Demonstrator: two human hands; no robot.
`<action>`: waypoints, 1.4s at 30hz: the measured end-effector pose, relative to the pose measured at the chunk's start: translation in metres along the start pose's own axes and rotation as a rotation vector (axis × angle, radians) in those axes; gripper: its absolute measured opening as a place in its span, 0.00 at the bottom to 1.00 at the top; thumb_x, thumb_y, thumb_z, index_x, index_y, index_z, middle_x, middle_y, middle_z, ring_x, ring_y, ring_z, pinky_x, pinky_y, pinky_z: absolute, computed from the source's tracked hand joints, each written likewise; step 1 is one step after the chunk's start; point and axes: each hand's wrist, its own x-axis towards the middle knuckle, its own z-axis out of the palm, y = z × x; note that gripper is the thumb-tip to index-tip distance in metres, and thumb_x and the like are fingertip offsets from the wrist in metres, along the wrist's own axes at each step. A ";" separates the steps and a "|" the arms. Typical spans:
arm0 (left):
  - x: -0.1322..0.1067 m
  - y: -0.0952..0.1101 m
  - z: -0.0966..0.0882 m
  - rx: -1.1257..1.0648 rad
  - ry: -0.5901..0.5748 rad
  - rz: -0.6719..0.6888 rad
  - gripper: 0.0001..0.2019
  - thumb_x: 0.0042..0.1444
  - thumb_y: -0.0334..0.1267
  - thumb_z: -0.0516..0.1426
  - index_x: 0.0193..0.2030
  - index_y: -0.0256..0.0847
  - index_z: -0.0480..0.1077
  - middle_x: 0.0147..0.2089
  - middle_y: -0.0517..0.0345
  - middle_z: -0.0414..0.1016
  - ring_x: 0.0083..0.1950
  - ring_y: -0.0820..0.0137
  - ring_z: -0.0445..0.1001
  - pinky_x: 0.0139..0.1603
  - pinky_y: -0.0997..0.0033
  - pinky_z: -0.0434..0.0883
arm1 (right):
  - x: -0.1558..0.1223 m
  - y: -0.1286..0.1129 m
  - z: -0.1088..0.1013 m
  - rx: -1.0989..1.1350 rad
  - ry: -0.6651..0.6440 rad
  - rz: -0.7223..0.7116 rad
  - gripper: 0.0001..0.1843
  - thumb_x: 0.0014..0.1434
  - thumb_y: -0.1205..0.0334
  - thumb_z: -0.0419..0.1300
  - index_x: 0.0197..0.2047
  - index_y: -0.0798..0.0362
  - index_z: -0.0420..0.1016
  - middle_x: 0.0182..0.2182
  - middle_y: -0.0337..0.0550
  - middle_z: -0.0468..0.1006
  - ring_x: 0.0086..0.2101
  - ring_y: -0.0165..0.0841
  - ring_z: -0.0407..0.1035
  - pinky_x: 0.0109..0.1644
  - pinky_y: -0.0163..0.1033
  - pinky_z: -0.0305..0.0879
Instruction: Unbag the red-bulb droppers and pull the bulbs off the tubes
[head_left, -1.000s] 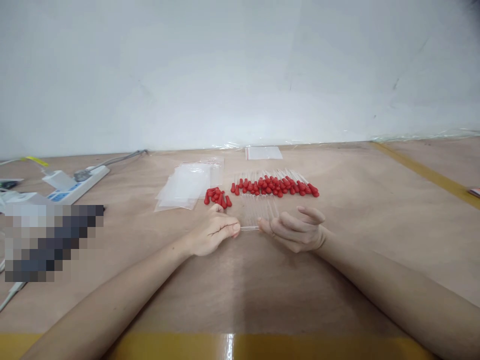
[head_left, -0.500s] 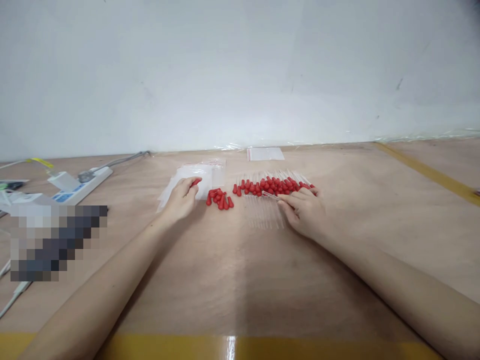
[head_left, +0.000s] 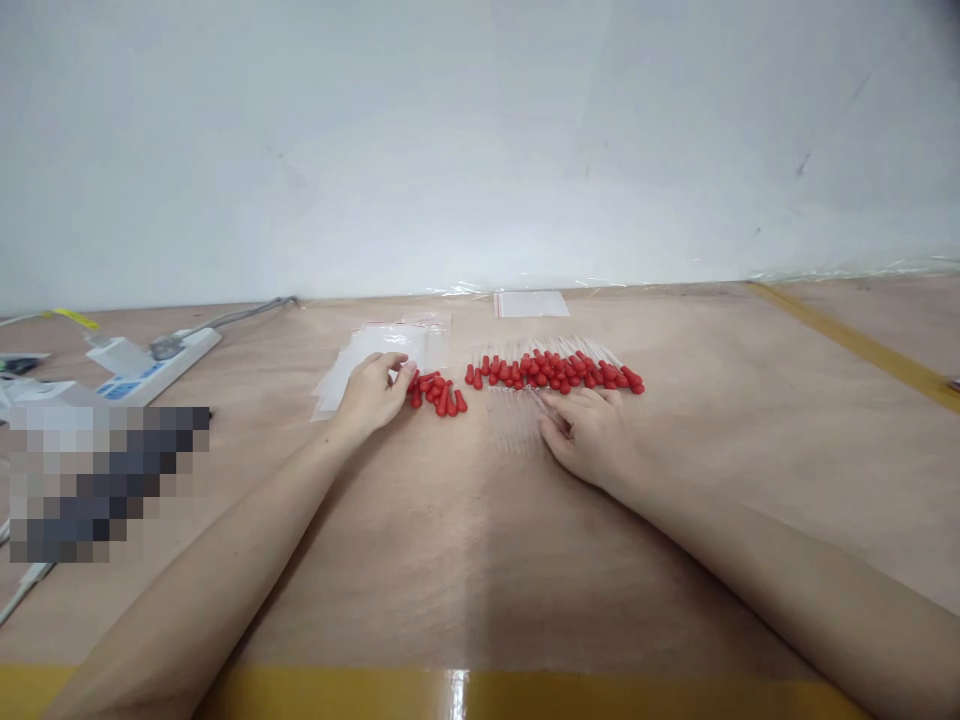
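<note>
My left hand [head_left: 375, 392] is closed at the left edge of a small pile of red rubber bulbs [head_left: 442, 398]. A red bulb [head_left: 412, 380] shows at its fingertips, partly hidden by them. My right hand [head_left: 589, 425] pinches a thin clear glass tube [head_left: 535, 398], whose end points up and left. Under and beside that hand lies a row of clear glass tubes [head_left: 511, 425]. Just beyond it, droppers with red bulbs [head_left: 559, 370] lie crowded side by side, their clear stems [head_left: 592, 348] pointing away from me.
Clear zip bags [head_left: 375, 345] lie stacked behind my left hand, and another white bag [head_left: 532, 304] lies by the wall. At the left are a power strip [head_left: 161, 370] with plugs and cables, and a blurred-out dark object [head_left: 112, 490]. Yellow tape [head_left: 855, 340] crosses the table at the right.
My left hand has moved right, from over the bags to the small bulb pile. My right hand has shifted slightly left and toward me, uncovering the right end of the dropper row.
</note>
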 end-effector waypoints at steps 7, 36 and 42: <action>0.007 0.034 -0.003 0.032 0.022 0.212 0.12 0.52 0.42 0.53 0.39 0.39 0.70 0.39 0.55 0.70 0.37 0.67 0.68 0.41 0.69 0.65 | 0.001 -0.013 -0.008 0.120 -0.080 0.061 0.16 0.53 0.48 0.55 0.32 0.53 0.72 0.20 0.37 0.71 0.29 0.32 0.63 0.39 0.39 0.46; -0.016 0.058 0.013 -0.744 0.072 0.308 0.09 0.48 0.28 0.54 0.38 0.36 0.68 0.37 0.53 0.71 0.36 0.72 0.73 0.36 0.73 0.72 | 0.006 0.022 0.006 0.434 0.230 0.122 0.22 0.55 0.53 0.54 0.50 0.55 0.67 0.38 0.49 0.70 0.38 0.35 0.66 0.42 0.42 0.64; -0.059 0.040 0.020 -0.742 0.009 0.447 0.11 0.46 0.25 0.54 0.38 0.38 0.70 0.40 0.52 0.70 0.42 0.70 0.72 0.38 0.71 0.73 | 0.005 0.010 -0.004 0.109 0.186 -0.237 0.23 0.57 0.50 0.53 0.53 0.48 0.65 0.50 0.47 0.68 0.51 0.40 0.58 0.55 0.49 0.48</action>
